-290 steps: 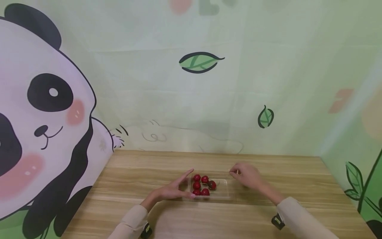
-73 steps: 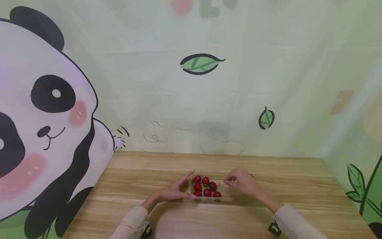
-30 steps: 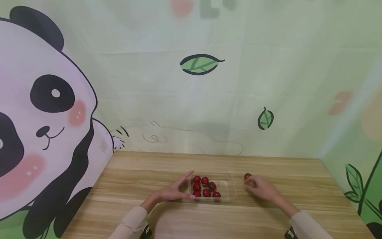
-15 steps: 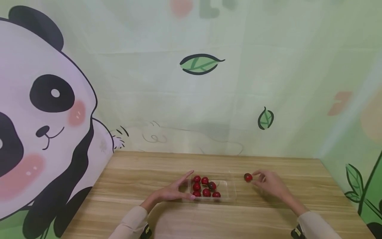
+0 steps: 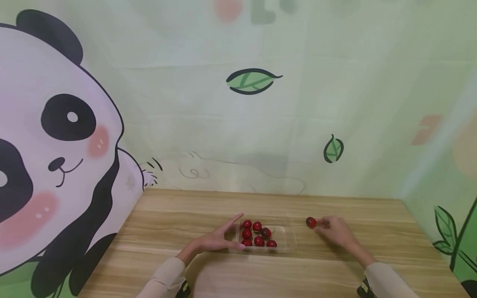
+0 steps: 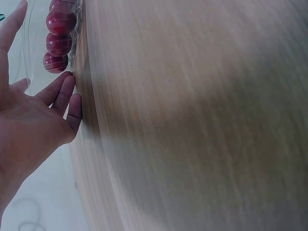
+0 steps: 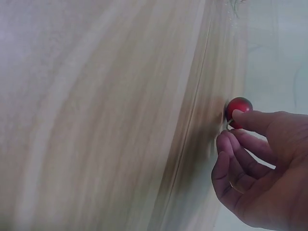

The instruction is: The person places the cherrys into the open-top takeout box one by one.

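Observation:
In the head view a clear plastic box (image 5: 281,236) lies on the table with several red cherries (image 5: 258,241) inside, mostly toward its left end. My left hand (image 5: 213,240) spans that end, thumb at the near side and index finger at the far side. The left wrist view shows other fingers (image 6: 62,96) of this hand beside the box, under the row of cherries. To the right of the box, my right hand (image 5: 337,231) pinches a single cherry (image 5: 311,222) by its stem side. A green stem shows at its fingertips in the right wrist view.
The wooden table (image 5: 238,277) ends at a pale green backdrop (image 5: 186,103) with a printed panda (image 5: 74,157) and leaves. Both sleeves carry a dark wrist device, one on the left (image 5: 183,289) and one on the right (image 5: 365,288).
Since the oldest frame another cherry has appeared in the box's near row. My right hand has moved from the box to the loose cherry and now pinches it. The left hand stays put.

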The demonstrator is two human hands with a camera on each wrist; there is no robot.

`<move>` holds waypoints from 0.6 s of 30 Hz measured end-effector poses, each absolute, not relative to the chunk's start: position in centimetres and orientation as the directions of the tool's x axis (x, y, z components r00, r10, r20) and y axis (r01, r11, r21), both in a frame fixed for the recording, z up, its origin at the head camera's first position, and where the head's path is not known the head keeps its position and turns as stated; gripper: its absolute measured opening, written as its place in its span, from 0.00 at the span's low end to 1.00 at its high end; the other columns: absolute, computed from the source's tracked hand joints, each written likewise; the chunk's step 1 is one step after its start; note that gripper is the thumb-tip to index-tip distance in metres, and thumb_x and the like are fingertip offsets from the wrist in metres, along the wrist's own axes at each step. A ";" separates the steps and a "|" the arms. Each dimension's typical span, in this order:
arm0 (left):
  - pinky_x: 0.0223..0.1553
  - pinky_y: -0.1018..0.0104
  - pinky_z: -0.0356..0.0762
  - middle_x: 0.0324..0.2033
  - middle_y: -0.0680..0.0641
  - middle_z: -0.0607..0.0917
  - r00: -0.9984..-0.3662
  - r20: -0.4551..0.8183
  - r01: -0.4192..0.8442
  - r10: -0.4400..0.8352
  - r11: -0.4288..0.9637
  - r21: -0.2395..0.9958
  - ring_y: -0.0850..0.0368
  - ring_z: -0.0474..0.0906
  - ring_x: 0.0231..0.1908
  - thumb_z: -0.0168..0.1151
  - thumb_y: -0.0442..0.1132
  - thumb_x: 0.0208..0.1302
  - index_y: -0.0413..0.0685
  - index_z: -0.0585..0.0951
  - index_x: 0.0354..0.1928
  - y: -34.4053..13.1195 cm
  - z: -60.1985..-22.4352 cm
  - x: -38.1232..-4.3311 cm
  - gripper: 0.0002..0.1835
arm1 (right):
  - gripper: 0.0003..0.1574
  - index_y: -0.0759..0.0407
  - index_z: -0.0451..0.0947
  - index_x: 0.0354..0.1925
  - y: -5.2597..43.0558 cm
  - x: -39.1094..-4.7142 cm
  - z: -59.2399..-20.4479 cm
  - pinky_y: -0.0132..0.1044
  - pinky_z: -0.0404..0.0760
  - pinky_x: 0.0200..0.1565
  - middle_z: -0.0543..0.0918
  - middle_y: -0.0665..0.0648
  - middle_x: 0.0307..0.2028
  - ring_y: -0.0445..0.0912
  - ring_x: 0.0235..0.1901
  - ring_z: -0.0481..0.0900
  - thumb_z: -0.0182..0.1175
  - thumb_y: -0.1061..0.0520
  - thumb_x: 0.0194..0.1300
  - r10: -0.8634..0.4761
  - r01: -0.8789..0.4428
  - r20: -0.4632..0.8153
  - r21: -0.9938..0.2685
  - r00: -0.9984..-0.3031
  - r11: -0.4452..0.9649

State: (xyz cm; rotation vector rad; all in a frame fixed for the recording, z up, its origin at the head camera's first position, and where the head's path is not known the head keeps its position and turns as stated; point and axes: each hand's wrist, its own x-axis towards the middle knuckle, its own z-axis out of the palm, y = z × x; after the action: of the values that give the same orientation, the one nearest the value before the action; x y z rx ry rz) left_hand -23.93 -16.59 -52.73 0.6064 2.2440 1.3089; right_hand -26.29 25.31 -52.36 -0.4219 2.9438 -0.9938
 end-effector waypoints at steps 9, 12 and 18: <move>0.72 0.25 0.52 0.82 0.40 0.49 -0.791 -0.179 0.127 0.585 0.444 0.887 0.34 0.49 0.79 0.71 0.59 0.61 0.62 0.43 0.83 -16.5 -52.7 -23.9 0.58 | 0.12 0.72 0.86 0.41 25.5 -26.9 -53.0 0.44 0.87 0.38 0.90 0.67 0.37 0.52 0.35 0.87 0.68 0.62 0.63 -0.247 -0.241 0.075 -0.607 -0.966 0.758; 0.72 0.25 0.52 0.82 0.40 0.49 -0.791 -0.185 0.122 0.583 0.447 0.886 0.34 0.48 0.79 0.71 0.59 0.61 0.62 0.43 0.83 -16.5 -52.7 -23.9 0.58 | 0.12 0.72 0.86 0.41 25.6 -27.0 -53.2 0.46 0.87 0.40 0.90 0.67 0.37 0.53 0.36 0.88 0.68 0.62 0.62 -0.247 -0.242 0.077 -0.611 -0.966 0.754; 0.72 0.25 0.51 0.82 0.41 0.48 -0.792 -0.186 0.117 0.581 0.444 0.889 0.34 0.47 0.80 0.71 0.59 0.61 0.62 0.43 0.83 -16.6 -52.6 -23.7 0.58 | 0.11 0.71 0.86 0.40 25.5 -27.1 -53.4 0.47 0.87 0.40 0.90 0.68 0.37 0.54 0.36 0.88 0.69 0.62 0.61 -0.234 -0.233 0.079 -0.608 -0.969 0.759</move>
State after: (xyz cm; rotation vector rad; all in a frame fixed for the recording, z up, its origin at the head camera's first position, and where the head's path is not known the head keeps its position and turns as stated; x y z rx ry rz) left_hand -23.74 -16.59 -52.59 0.5860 2.2284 1.3183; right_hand -27.11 25.47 -53.39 -0.3907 2.9445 -1.0165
